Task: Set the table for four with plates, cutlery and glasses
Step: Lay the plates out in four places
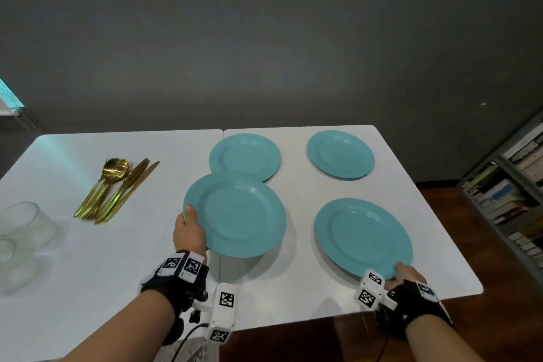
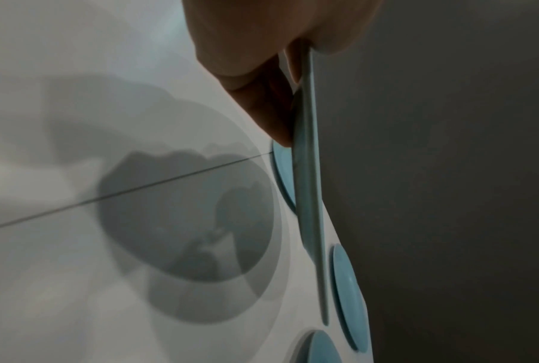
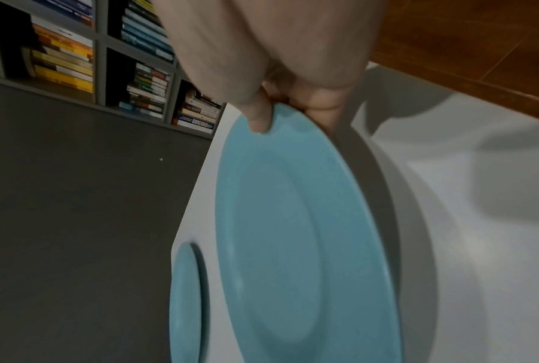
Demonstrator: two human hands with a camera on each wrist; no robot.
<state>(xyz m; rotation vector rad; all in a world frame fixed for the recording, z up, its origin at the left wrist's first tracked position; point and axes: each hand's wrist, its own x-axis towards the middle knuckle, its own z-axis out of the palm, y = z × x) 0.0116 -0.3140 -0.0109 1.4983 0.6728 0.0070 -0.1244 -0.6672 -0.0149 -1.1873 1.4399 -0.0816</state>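
My left hand (image 1: pixel 188 226) pinches the rim of a teal plate (image 1: pixel 235 214), thumb on top and fingers underneath, and holds it above the white table (image 1: pixel 132 244); the left wrist view shows this held plate (image 2: pixel 308 172) edge-on with its shadow below. My right hand (image 1: pixel 407 273) grips the near rim of a second teal plate (image 1: pixel 363 236) low over the table's right side, thumb (image 3: pixel 259 118) on the plate (image 3: pixel 293 233). Two more teal plates lie flat at the back, one (image 1: pixel 245 156) in the middle and one (image 1: pixel 340 154) at the right.
A bundle of gold cutlery (image 1: pixel 116 191) lies on the left half of the table. Clear glasses (image 1: pixel 23 220) stand at the far left edge. A bookshelf (image 1: pixel 511 191) full of books stands right of the table over a wooden floor. A grey wall lies behind.
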